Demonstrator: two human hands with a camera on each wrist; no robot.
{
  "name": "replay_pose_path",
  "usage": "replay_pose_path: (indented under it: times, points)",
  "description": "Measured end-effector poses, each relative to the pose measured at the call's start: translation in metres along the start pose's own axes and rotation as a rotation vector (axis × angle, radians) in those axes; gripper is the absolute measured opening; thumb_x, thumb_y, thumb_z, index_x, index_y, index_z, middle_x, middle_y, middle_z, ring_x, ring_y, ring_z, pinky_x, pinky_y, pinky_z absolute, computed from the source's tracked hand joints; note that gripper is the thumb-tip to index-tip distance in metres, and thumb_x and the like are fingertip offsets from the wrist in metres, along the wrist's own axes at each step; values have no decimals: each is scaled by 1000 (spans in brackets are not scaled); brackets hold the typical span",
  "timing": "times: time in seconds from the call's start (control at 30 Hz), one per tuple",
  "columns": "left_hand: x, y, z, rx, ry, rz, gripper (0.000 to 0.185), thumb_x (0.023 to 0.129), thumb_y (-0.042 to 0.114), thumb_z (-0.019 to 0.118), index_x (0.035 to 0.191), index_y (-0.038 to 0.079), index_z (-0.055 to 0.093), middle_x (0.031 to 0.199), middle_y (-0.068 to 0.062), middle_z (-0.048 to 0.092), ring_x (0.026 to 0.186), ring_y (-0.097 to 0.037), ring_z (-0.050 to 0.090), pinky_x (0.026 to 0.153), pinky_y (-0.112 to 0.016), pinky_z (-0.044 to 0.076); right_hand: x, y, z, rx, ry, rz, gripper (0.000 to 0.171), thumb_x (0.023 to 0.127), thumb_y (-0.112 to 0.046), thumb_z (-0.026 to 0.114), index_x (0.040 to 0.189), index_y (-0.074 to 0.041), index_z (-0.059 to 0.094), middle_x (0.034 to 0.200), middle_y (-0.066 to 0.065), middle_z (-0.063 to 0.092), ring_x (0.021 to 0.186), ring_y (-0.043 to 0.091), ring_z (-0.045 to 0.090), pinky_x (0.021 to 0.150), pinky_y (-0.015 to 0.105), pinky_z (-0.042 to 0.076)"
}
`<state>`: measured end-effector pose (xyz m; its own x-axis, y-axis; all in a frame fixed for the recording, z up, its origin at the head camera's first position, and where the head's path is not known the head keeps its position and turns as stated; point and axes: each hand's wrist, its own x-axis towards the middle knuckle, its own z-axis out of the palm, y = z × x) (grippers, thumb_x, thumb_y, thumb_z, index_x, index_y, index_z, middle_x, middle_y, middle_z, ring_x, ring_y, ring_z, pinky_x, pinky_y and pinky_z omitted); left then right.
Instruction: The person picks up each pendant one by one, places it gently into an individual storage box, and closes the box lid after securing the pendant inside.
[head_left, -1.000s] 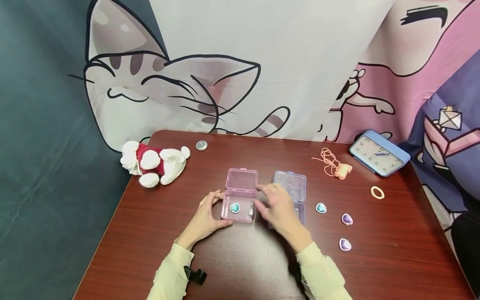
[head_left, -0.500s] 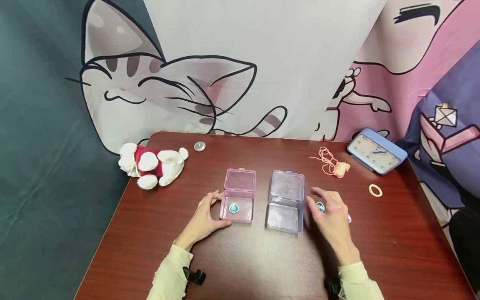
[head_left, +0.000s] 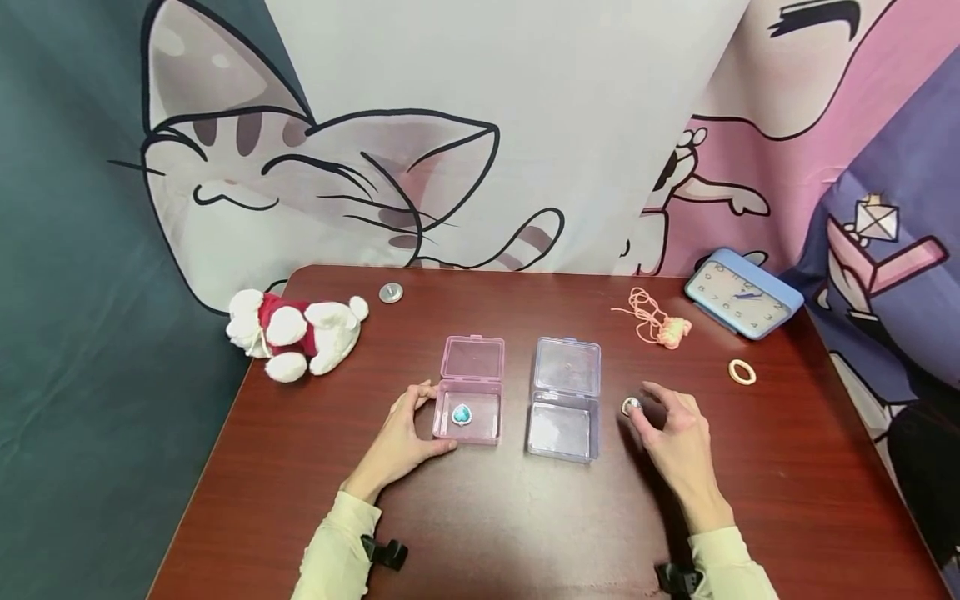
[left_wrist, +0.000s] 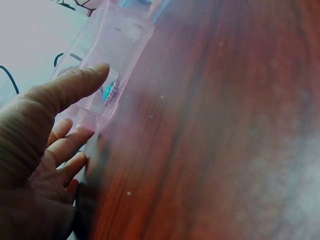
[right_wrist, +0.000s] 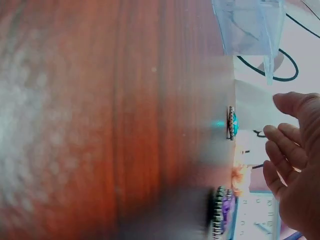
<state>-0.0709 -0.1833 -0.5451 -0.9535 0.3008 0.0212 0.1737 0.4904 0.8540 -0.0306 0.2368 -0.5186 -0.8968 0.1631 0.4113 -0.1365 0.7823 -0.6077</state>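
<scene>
My left hand holds the open pink plastic box, thumb along its front and fingers at its left side. A teal heart-shaped gem with a pale beaded rim lies inside. To the right stands a lilac clear box, lid thrown back and nothing in it. Over a second teal gem hovers my right hand, its thumb covering part of the gem in the head view. The right wrist view has this teal gem resting on the table, apart from the spread fingers.
A purple gem lies near the right hand, hidden beneath it in the head view. Farther back are a white plush toy, a metal disc, peach cord, a blue clock and a cream ring.
My right hand has moved right, from between the two boxes to over the second teal gem. The left hand has kept its hold on the pink box. The head view has shifted slightly.
</scene>
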Motion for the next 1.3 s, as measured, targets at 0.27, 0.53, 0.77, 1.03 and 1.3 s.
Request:
replay_pose_path:
  times: [0.27, 0.53, 0.77, 1.03, 1.3]
  points:
    - [0, 1, 0, 4, 10, 14, 72, 72, 25, 99, 127, 18, 53, 157, -10, 53, 153, -37, 35, 121, -65, 22, -4, 10, 4, -40, -57, 19, 50, 78, -12, 91, 122, 2, 70, 113, 25, 73, 110, 47, 60, 90, 64, 45]
    - [1, 1, -1, -7, 13, 19, 73, 72, 25, 100, 127, 18, 53, 156, -10, 54, 153, -36, 36, 121, -65, 22, -5, 15, 8, -79, -82, -23, 56, 74, -9, 92, 122, 4, 68, 110, 28, 72, 107, 50, 59, 91, 65, 43]
    - [0, 0, 0, -3, 12, 16, 72, 72, 26, 99, 128, 19, 53, 156, -8, 54, 153, -36, 35, 121, -65, 22, -4, 16, 9, -94, -121, -22, 55, 75, -9, 92, 122, 5, 68, 110, 28, 72, 107, 50, 59, 92, 64, 42]
    - [-1, 1, -1, -9, 7, 6, 72, 72, 27, 99, 127, 18, 54, 157, -8, 53, 154, -37, 34, 122, -64, 22, -4, 15, 10, -99, -129, -17, 49, 77, -8, 90, 120, 5, 69, 110, 27, 72, 108, 50, 59, 91, 63, 42]
    - [-2, 2, -1, -9, 17, 21, 71, 73, 28, 99, 127, 18, 54, 156, -9, 54, 153, -38, 35, 121, -66, 22, -1, 14, 11, -97, -132, -21, 42, 78, -4, 88, 116, 3, 72, 106, 25, 73, 105, 48, 61, 89, 63, 44]
